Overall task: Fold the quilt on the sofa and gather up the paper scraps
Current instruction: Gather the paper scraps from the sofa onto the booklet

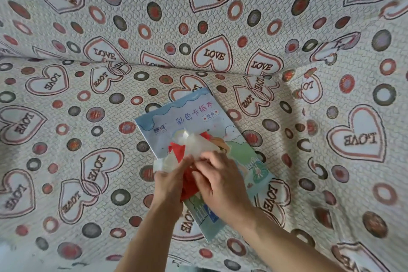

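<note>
Both hands, L hand [169, 180] & R hand [217, 180], seemingly bunching paper scraps [189, 146].

Two hands show in the head view, a left hand [170, 178] and a right hand [217, 178], both gathered on one bunch of paper scraps [192, 146]. The scraps come in two colours, red and white; their exact number cannot be told, since they overlap and the hands cover part of them. One card-paper pad [189, 117] lies under them. One patterned sofa cover [66, 117] lies under everything.
</note>
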Demonstrator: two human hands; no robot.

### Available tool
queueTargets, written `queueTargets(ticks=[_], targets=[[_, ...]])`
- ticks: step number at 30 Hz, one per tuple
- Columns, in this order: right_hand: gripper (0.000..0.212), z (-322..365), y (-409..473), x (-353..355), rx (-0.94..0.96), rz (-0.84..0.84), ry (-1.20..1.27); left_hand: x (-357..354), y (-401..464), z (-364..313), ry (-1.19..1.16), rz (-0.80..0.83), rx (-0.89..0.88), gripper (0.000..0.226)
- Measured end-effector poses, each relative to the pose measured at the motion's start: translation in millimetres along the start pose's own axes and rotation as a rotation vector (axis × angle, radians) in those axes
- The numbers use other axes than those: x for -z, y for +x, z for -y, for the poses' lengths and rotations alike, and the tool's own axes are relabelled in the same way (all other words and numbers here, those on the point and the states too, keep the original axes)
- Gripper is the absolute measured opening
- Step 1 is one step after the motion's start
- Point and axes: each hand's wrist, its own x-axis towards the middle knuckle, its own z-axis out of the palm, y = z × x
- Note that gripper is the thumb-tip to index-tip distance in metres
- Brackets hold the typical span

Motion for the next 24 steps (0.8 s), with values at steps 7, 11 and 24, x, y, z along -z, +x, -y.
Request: queueTargets(ticks=[7,11,24], targets=[[0.05,-15.4,1.0,29.0,-0.313,-0.145,-0.036,18.7,-15.0,-22.5,0.075,0.06,-0.017,0.026],[0.083,-17.5,10.0,61.5,-0.894,0.156,0.434,32.5,-39.8,-34.0,0.101,0.134,0.001,0.019],[0.085,111.1,-37.5,51.5,-0.547,0.336,-0.033,107.6,-91.8,2.7,0.346,-0.313,-0.223,0.033]])
